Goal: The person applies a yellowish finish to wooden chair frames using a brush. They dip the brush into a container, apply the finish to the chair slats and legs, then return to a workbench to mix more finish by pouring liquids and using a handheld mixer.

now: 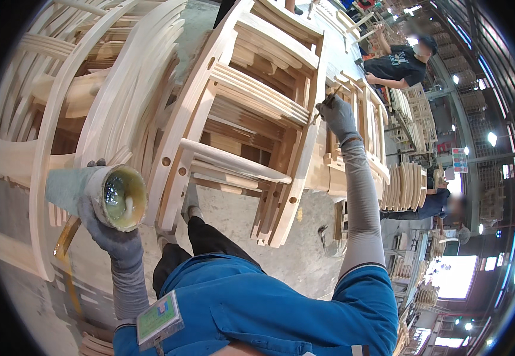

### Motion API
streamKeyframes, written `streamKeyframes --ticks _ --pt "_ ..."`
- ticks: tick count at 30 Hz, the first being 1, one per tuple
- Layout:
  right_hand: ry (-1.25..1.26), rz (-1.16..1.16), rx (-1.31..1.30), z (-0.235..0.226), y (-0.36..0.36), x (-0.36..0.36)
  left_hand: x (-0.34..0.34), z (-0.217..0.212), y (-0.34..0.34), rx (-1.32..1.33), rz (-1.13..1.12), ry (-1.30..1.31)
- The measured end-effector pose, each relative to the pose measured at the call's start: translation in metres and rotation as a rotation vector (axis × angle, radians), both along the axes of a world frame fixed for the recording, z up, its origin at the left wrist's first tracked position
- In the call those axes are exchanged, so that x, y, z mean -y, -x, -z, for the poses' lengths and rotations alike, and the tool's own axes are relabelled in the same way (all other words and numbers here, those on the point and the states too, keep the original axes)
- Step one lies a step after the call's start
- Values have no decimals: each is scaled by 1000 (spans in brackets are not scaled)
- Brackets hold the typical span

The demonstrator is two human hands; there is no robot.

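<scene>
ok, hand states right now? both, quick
Left hand: closed around a grey cup of glue.
Right hand: closed on a thin brush, its tip at the wooden chair frame.

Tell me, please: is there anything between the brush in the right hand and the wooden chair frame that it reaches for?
Nothing visible is between them. The right hand holds a thin brush whose tip is at the side rail of the chair frame. The left hand holds the glue cup lower down, apart from that spot.
</scene>
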State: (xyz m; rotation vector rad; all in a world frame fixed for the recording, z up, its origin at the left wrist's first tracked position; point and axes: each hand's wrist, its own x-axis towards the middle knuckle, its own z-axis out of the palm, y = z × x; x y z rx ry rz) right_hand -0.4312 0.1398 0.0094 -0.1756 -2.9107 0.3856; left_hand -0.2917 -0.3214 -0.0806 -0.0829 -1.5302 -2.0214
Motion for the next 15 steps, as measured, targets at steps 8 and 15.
streamKeyframes --ticks 8,15 --pt "-8 -152 -128 16 -27 -4 13 -11 -7 45 -21 -54" --pt "-294 -289 -39 21 -72 19 29 -23 -35 -74 -64 134"
